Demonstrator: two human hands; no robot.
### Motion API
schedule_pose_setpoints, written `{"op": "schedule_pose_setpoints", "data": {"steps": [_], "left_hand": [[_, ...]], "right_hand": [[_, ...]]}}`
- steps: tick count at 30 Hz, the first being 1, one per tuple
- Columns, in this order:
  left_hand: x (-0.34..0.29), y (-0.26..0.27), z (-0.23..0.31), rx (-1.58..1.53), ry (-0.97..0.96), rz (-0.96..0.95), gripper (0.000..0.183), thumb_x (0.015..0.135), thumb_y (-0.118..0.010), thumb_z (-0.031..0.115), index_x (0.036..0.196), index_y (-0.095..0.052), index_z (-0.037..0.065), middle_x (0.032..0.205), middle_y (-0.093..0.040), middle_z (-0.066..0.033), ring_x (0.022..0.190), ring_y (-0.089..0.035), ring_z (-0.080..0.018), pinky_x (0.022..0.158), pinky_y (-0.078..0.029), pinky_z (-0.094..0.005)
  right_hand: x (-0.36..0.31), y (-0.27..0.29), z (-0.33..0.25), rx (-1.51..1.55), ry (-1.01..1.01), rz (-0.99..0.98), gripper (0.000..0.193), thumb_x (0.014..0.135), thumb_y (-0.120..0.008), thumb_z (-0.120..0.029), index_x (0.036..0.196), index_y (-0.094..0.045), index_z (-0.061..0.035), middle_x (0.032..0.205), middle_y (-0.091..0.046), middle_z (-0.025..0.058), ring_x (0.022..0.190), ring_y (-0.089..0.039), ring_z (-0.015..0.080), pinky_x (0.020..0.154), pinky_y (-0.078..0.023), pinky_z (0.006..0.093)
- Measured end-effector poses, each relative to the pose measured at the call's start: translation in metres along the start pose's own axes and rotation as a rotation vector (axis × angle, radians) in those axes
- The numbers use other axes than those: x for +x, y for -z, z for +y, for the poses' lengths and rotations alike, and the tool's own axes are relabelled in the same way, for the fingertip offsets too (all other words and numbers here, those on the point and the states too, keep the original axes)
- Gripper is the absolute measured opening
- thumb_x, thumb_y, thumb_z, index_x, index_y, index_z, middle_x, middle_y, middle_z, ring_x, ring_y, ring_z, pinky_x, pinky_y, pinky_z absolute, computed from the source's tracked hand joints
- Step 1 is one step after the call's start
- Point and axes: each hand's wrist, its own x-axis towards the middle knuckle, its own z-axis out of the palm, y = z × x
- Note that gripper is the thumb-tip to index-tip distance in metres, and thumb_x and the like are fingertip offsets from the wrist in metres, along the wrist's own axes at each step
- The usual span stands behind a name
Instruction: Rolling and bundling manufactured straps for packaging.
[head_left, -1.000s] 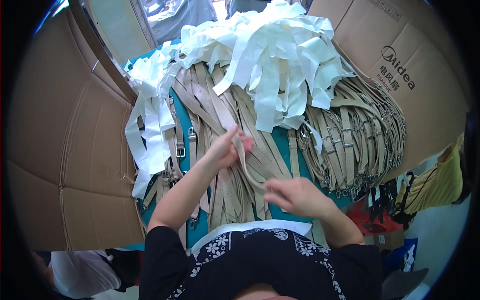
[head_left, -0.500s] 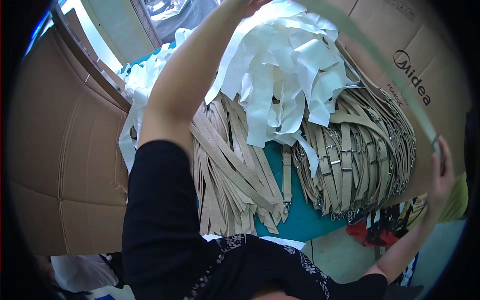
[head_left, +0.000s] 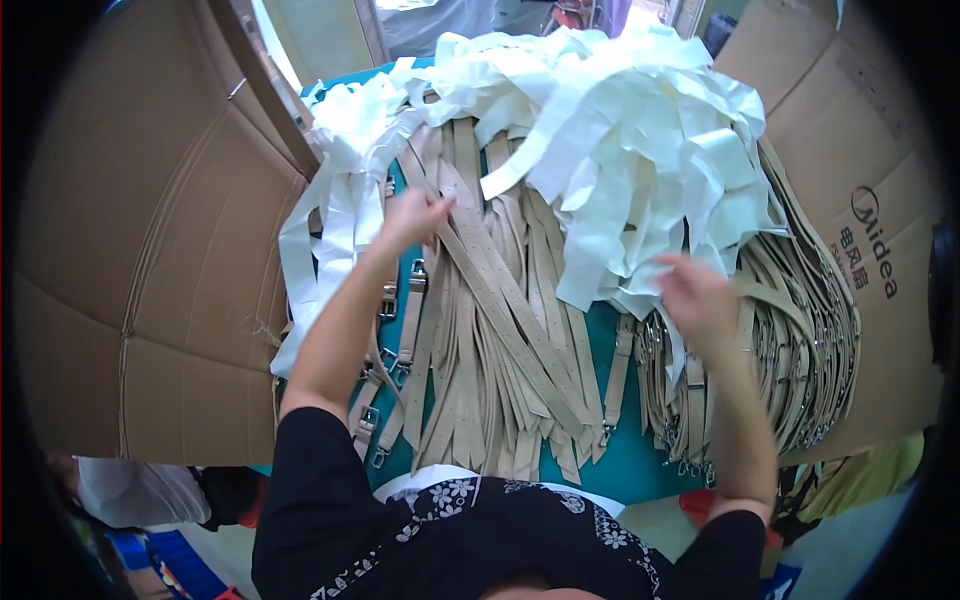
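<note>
Over the upper left of a heap of loose beige straps (head_left: 490,330) with punched holes, my left hand (head_left: 415,215) has its fingers drawn together. Whether a strap is between them cannot be made out. My right hand (head_left: 695,300) is smeared by motion, in front of a tangle of white strips (head_left: 640,170) and beside a bundle of buckled beige straps (head_left: 800,340). Its fingers are too blurred to read. Several straps with metal buckles and clips (head_left: 405,320) lie under and beside my left forearm. One clipped strap (head_left: 618,375) lies between the heap and the bundle.
A green table top (head_left: 600,470) shows between the straps. Large cardboard sheets rise at the left (head_left: 190,250) and right (head_left: 810,130). More white strips (head_left: 350,160) hang over the table's left side. Dark and yellow-green cloth (head_left: 860,480) lies low at the right.
Both hands have come down and inward from far apart. The long strap stretched toward my right hand is no longer seen there. The view has shifted, showing buckled straps on the left.
</note>
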Motion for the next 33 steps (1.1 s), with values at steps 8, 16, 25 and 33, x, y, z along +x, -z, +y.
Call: {"op": "schedule_pose_setpoints", "data": {"steps": [8,16,25,33], "left_hand": [[0.044,-0.024,-0.047,-0.637,0.342,-0.07,0.045,0.073,-0.068,0.042,0.075,-0.06,-0.003,0.065,-0.058,-0.0085,0.051,-0.057,-0.0179,0.039,-0.041,-0.0284],[0.071,-0.029,-0.044,-1.126,0.428,0.077,0.031,0.082,-0.06,0.021,0.1,-0.055,-0.003,0.086,-0.061,-0.0108,0.066,-0.061,-0.0235,0.054,-0.049,-0.0362],[0.112,0.009,0.019,-0.613,-0.159,0.539,0.039,0.08,-0.056,0.032,0.1,-0.055,-0.002,0.094,-0.06,-0.0196,0.084,-0.059,-0.0278,0.072,-0.047,-0.0369],[0.106,0.105,0.021,0.004,-0.103,-0.052,0.045,0.085,-0.049,0.046,0.088,-0.058,0.001,0.081,-0.062,-0.009,0.066,-0.061,-0.0151,0.055,-0.049,-0.03]], "right_hand": [[0.033,-0.186,-0.078,-0.164,0.186,-0.349,0.029,0.078,-0.058,-0.028,0.08,-0.054,0.0005,0.079,-0.061,0.018,0.077,-0.06,0.0332,0.067,-0.048,0.0407],[-0.024,-0.087,-0.045,0.423,-0.144,-0.799,0.03,0.083,-0.058,-0.029,0.078,-0.053,0.0003,0.062,-0.054,0.0071,0.056,-0.048,0.0127,0.053,-0.041,0.0278],[-0.065,-0.091,-0.027,1.093,-0.528,-0.751,0.021,0.092,-0.044,-0.016,0.104,-0.048,0.0004,0.068,-0.053,0.0013,0.059,-0.052,0.0102,0.057,-0.044,0.0229],[-0.057,-0.125,-0.042,1.346,-0.618,-0.586,0.025,0.094,-0.041,-0.019,0.112,-0.046,-0.0026,0.072,-0.055,0.0035,0.052,-0.052,0.0089,0.048,-0.046,0.0222]]}}
